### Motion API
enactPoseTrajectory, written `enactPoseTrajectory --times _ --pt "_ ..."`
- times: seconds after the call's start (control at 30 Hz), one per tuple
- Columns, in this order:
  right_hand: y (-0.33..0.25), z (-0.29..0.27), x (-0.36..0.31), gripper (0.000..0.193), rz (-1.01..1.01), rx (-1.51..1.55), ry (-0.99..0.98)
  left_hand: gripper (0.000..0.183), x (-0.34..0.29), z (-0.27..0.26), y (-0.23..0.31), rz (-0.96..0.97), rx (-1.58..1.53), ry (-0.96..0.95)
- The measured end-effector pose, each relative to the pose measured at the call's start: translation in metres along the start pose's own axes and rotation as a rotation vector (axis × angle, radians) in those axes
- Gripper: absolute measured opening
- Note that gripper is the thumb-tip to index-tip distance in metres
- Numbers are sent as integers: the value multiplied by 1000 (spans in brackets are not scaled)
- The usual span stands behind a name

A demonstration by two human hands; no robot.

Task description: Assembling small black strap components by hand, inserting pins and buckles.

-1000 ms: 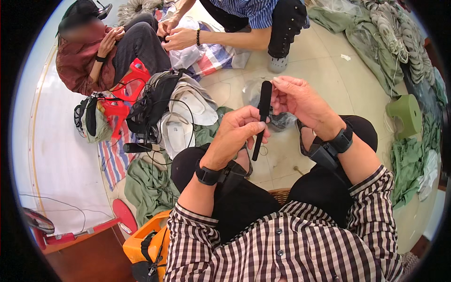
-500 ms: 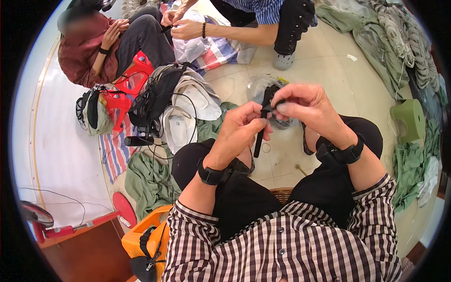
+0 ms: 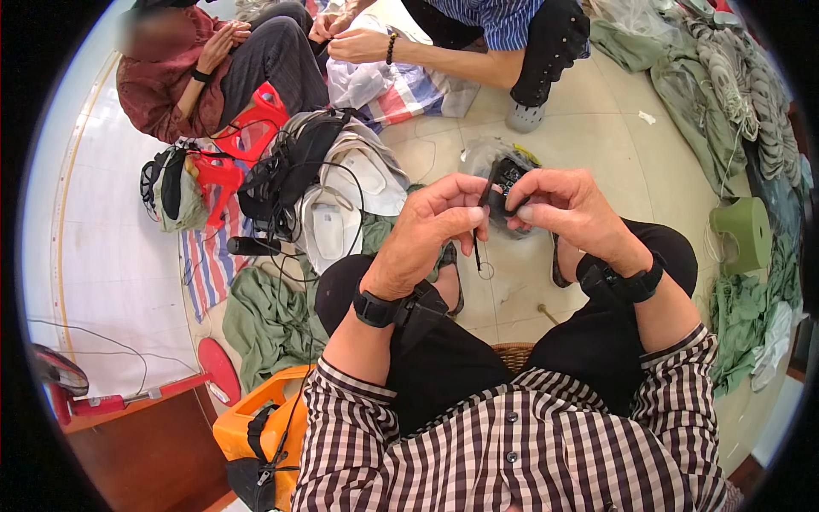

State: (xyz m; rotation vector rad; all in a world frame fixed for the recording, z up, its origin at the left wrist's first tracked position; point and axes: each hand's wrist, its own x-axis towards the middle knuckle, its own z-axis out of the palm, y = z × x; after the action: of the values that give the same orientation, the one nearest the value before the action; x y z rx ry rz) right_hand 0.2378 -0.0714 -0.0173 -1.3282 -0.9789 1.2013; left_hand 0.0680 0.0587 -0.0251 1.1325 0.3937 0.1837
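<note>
In front of me, above the gap between my knees, my left hand (image 3: 435, 224) pinches a thin black strap (image 3: 488, 189). The strap runs upright between fingers and thumb, its lower end hanging below them. Close beside it my right hand (image 3: 573, 206) is closed, thumb against fingers, on a small dark piece (image 3: 519, 205) mostly covered by the fingertips; its exact kind cannot be made out. Behind my hands a clear plastic bag (image 3: 483, 154) on the floor holds several small black parts. Each of my wrists wears a black band.
Two people sit beyond, one in dark red, one in striped blue. At left lie white caps (image 3: 334, 224), black cords, red stools (image 3: 220, 181) and green cloth (image 3: 269, 320). An orange stool (image 3: 247, 427) stands near my left side, a green stool (image 3: 740, 235) at right, beside heaped green fabric.
The strap has turned edge-on and now looks thinner between my left fingers. My right hand has lowered slightly, its fingertips beside the strap. The whole view has shifted slightly.
</note>
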Motion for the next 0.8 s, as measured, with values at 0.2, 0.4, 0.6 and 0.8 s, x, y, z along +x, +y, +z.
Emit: enactPoseTrajectory --times 0.2,0.4,0.6,0.8 --pt "7 0 6 15 20 7 -38 29 -2 5 4 1 100 -27" --pt "17 5 7 15 72 58 -61 29 0 8 1 -37 236 -13" --pt "24 6 11 15 112 62 -86 20 0 12 3 -53 272 56" --pt "33 3 13 21 74 119 -114 20 0 5 -6 -42 300 61"
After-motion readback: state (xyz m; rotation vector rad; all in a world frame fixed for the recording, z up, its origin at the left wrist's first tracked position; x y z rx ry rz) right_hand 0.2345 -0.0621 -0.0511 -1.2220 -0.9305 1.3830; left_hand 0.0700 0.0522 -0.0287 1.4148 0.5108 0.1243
